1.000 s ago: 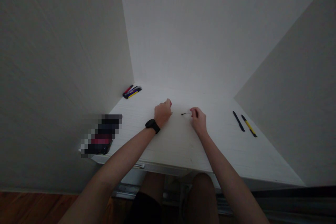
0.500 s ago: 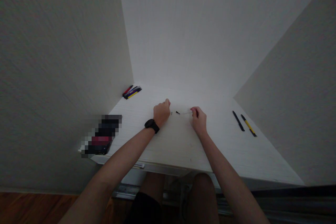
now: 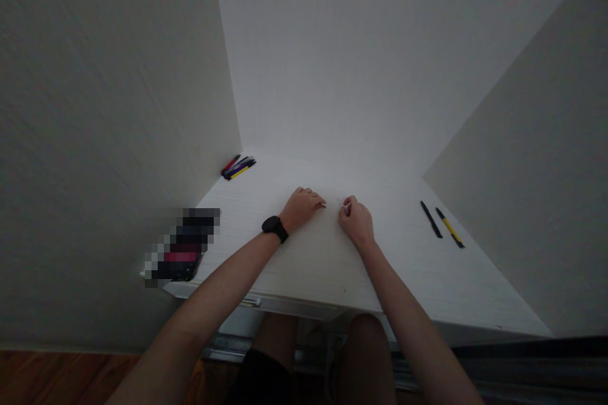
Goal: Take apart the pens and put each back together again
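My left hand [image 3: 301, 209] rests on the white desktop [image 3: 323, 259], fingers pointing right, with a tiny dark speck [image 3: 323, 204] at its fingertips. My right hand [image 3: 356, 221] lies close by, its fingertips pinched around a small pale item [image 3: 346, 205]. A narrow gap separates the two hands. The thin pale tube with a black tip is not visible; it may be hidden by my fingers. A black watch [image 3: 274, 226] circles my left wrist.
Several pens [image 3: 238, 168] lie in the far left corner. A dark pen [image 3: 430, 219] and a yellow-and-black pen [image 3: 449, 228] lie to the right. A pixelated object [image 3: 183, 247] sits at the left edge. White walls rise on three sides.
My left hand has slid right, closer to my right hand. The thin black-tipped tube seen between my hands earlier no longer shows.
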Demonstrator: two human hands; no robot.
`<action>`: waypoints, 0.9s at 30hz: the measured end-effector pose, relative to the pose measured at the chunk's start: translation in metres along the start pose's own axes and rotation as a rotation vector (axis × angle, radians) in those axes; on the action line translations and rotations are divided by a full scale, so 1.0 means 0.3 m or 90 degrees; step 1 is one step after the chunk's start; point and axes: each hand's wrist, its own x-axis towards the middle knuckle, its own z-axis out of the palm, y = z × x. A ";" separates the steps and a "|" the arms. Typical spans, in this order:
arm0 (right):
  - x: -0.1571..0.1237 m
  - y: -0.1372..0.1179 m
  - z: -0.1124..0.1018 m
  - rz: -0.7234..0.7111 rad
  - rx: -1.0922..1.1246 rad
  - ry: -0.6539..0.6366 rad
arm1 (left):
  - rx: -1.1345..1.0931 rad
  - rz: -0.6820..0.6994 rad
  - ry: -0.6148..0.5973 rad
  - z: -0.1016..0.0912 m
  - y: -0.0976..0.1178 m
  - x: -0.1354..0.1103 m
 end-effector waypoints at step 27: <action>-0.010 -0.023 0.028 -0.239 -0.094 -0.035 | 0.079 0.014 0.010 0.001 0.017 -0.005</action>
